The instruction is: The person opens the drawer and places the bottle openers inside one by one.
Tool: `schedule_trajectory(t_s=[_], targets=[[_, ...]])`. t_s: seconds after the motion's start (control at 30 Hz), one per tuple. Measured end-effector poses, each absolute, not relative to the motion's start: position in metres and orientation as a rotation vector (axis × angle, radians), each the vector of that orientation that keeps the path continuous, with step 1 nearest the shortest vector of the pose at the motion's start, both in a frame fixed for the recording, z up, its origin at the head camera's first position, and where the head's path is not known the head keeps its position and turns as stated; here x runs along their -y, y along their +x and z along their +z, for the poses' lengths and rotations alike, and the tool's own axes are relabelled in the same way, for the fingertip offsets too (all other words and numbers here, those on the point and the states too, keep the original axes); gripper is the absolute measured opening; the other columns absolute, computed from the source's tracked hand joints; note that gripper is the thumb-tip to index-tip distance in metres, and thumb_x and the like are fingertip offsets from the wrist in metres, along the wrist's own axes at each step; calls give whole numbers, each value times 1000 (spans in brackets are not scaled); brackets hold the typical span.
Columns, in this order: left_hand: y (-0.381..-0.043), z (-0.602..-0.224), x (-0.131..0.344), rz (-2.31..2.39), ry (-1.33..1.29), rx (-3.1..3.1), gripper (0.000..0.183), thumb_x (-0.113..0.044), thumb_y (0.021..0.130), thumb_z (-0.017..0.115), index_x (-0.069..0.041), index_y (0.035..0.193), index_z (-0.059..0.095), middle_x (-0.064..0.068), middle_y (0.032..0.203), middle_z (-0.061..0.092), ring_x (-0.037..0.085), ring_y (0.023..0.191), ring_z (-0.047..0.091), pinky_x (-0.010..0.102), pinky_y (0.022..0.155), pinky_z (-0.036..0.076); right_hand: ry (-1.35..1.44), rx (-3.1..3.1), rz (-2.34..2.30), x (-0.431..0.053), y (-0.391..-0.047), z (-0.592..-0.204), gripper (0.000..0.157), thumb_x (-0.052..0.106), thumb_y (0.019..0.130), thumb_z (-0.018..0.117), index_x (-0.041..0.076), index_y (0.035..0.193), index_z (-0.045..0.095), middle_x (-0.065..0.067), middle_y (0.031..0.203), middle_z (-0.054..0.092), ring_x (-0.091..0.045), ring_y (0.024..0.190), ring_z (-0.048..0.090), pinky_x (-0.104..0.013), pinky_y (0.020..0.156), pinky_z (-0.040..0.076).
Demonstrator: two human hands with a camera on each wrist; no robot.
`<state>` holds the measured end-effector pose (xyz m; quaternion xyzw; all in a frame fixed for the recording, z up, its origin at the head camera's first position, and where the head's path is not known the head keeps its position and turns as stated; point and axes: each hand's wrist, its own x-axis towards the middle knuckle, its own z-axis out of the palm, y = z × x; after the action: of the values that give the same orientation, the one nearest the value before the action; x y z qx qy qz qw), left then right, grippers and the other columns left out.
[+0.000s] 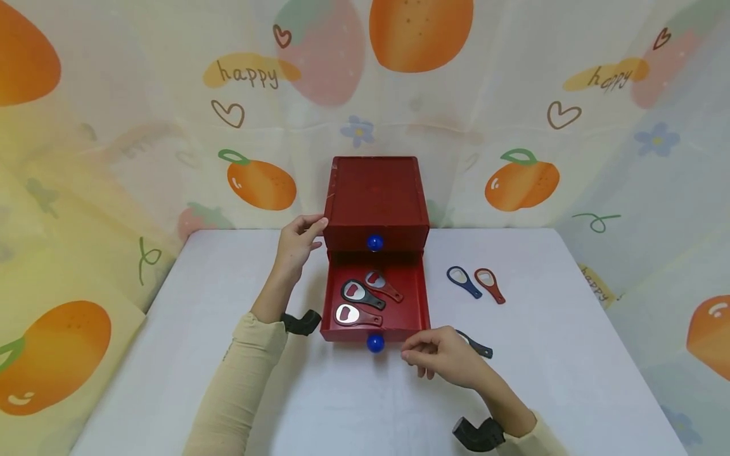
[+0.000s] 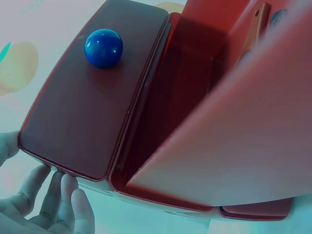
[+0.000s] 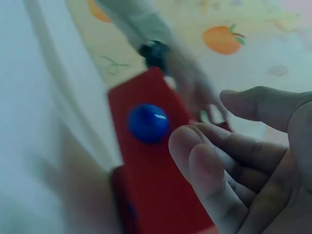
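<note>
A red two-drawer box has its lower drawer pulled out and its upper one closed; each front bears a blue knob. My left hand rests its fingertips against the box's left side, by the upper drawer. Three bottle openers lie in the lower drawer: a black-handled one between two red-handled ones, the nearest a red bottle opener. Just off the drawer's front right corner is my right hand, fingers loosely bent with nothing between them. Behind it a black bottle opener is partly hidden.
A blue bottle opener and a red-brown bottle opener lie on the white table, right of the box. A fruit-patterned cloth hangs behind the table, close to the back of the box.
</note>
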<state>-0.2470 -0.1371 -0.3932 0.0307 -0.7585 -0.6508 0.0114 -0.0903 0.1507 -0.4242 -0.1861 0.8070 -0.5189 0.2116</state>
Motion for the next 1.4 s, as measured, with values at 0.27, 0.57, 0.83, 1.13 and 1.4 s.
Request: schedule_trajectory(t_s=[0.27, 0.57, 0.83, 1.13, 1.4], targets=[[-246, -392, 136, -2025, 100, 2377, 45, -38, 95, 60, -8, 129, 59, 13, 128, 60, 23, 110, 59, 42, 98, 53, -392, -2248, -1489, -124, -85, -462, 29, 23, 92, 67, -4, 103, 71, -23, 74, 67, -15, 55, 60, -20, 53, 51], [-244, -393, 138, -2044, 101, 2359, 44, -36, 96, 60, -6, 129, 59, 15, 126, 60, 23, 109, 60, 44, 99, 52, -301, -2162, -1675, -100, -84, -484, 29, 22, 94, 64, -6, 102, 68, -25, 77, 68, -21, 56, 66, -26, 53, 56], [-246, -391, 138, -2032, 110, 2372, 45, -38, 95, 60, -8, 129, 59, 14, 126, 60, 22, 108, 60, 42, 98, 53, -143, -2116, -1868, -89, -81, -486, 28, 20, 92, 67, -6, 103, 68, -28, 91, 70, -19, 59, 67, -23, 56, 57], [-247, -390, 138, -2052, 104, 2361, 44, -36, 96, 60, -7, 128, 59, 15, 126, 60, 23, 107, 60, 46, 100, 51, -107, -2094, -1922, -88, -87, -481, 34, 23, 94, 64, -7, 110, 65, -27, 95, 69, -21, 63, 69, -23, 60, 58], [-246, -390, 138, -2057, 104, 2365, 44, -37, 96, 60, -8, 129, 59, 15, 126, 60, 23, 109, 60, 45, 99, 52, -93, -2119, -1926, -89, -107, -479, 35, 22, 96, 62, -9, 111, 64, -30, 97, 68, -14, 62, 68, -21, 61, 57]])
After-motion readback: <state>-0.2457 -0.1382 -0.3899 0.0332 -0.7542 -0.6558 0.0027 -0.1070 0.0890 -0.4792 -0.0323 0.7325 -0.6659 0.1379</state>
